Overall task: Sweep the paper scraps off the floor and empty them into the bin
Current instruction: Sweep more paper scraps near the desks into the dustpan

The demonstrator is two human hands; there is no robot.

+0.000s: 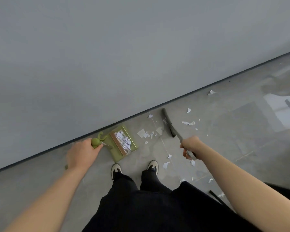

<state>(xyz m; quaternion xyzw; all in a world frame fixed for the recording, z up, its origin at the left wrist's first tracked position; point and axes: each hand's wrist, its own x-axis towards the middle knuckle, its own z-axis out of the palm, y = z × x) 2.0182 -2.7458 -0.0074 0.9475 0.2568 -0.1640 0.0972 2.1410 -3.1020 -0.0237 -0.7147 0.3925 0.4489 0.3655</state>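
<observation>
My left hand (83, 153) grips the green handle of a green dustpan (117, 154) that rests on the floor by the wall, with white paper scraps piled inside it. My right hand (190, 146) grips the grey handle of a broom whose dark head (168, 123) lies on the floor to the right of the pan. More white paper scraps (143, 133) lie between the pan and the broom head. Others (188, 123) are scattered further right and near my right foot. No bin is in view.
A grey wall (124, 56) runs diagonally close ahead, meeting the concrete floor (233, 139) at a dark baseboard. My two feet in white and black shoes (152, 166) stand just behind the dustpan. A dark thin object (214, 195) lies on the floor at lower right.
</observation>
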